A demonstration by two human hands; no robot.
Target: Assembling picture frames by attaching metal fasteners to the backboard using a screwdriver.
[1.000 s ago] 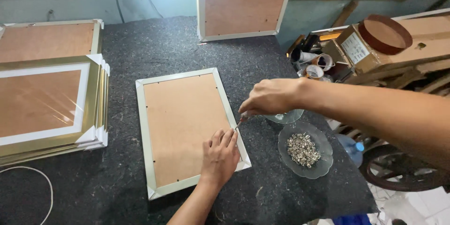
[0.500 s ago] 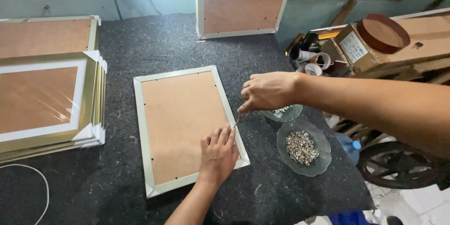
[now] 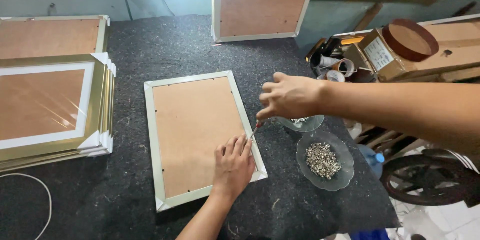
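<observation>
Under the left hand [image 3: 232, 165] lies the frame [image 3: 200, 135].

Left hand [image 3: 234, 164] lies flat on the pale-edged, brown-backed picture frame [image 3: 192, 132]; right hand [image 3: 287, 96] pinches a thin red-tipped tool [image 3: 255, 129] at the frame's right edge.

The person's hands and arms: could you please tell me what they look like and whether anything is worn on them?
Both are bare: the left hand and right hand show no gloves, rings, watch or bracelet. Both forearms are uncovered, with no sleeve in view. Nails are short and unpainted.
</observation>
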